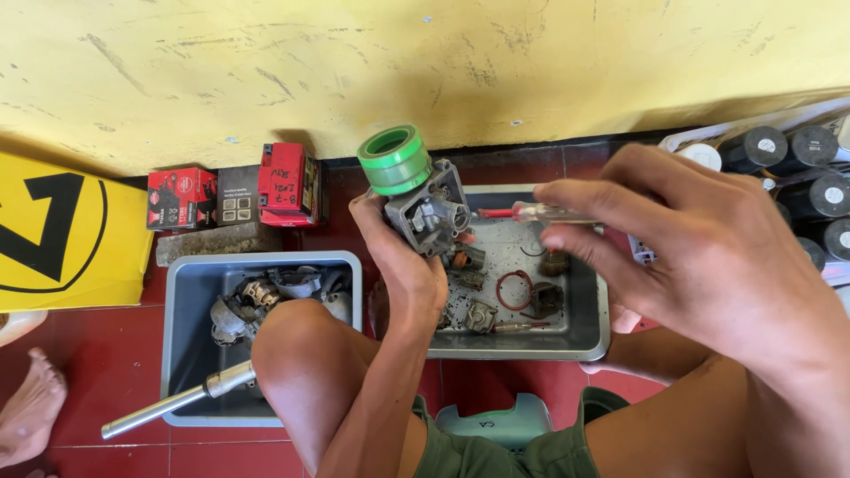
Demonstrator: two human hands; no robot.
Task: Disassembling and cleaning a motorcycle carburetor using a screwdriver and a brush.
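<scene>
My left hand (403,257) grips a grey metal carburetor body (429,211) with a green ring-shaped cap (395,159) on its upper end, holding it above the right tray. My right hand (699,252) holds a slim screwdriver (540,213) with a clear handle and red shaft, its tip pointed into the carburetor's open side. Under the hands sits a grey metal tray (589,332) with small carburetor parts, a red rubber ring (514,289) and grit.
A second grey tray (181,354) at the left holds more metal parts and a chrome tube (173,406). Red and black boxes (235,195) stand against the yellow wall. Black cans (797,168) line the right. A bare foot (31,403) shows at left; a green stool (496,423) below.
</scene>
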